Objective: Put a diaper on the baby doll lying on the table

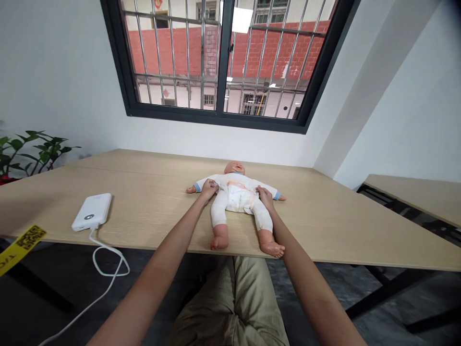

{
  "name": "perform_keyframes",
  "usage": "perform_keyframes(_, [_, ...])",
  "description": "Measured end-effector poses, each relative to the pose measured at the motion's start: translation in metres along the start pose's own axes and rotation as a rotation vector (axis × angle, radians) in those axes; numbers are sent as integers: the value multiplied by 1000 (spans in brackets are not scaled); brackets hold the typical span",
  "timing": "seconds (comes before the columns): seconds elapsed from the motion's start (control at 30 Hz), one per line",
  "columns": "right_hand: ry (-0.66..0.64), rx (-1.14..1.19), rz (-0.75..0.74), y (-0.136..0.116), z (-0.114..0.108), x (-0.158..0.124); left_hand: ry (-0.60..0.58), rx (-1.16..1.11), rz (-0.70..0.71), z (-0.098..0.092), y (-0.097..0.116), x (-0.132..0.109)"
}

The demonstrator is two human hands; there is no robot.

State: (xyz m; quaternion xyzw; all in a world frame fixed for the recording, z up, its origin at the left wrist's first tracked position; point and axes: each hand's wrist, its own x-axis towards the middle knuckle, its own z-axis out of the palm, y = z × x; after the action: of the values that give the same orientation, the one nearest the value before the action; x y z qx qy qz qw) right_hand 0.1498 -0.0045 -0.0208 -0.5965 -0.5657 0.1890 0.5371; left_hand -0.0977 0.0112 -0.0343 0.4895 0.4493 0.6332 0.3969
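Baby doll [240, 177] lies face-up, arms spread; white diaper [239, 198] covers its hips

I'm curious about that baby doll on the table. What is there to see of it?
The baby doll lies on its back on the pale, wood-look table, head toward the window, feet near the front edge. Arms and legs are spread. Head, hands and feet look like pinkish plastic or rubber; the limbs look like white cloth, with blue cuffs. A white diaper with orange print covers its hips; whether it is fastened is unclear. The person's left grip and right grip are at its two sides.
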Motion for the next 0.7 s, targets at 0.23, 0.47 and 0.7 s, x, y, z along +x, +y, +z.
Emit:
perform_keyframes(0.23, [6, 20, 2, 3, 1, 1, 58, -44, -38, -9, 4, 5])
perform_keyframes(0.47, [17, 62, -4, 4, -1, 0, 108, -202, -114, -22, 4, 20])
perform_keyframes(0.7, [14, 111, -14, 4, 0, -1, 83, -323, -115, -27, 7, 23])
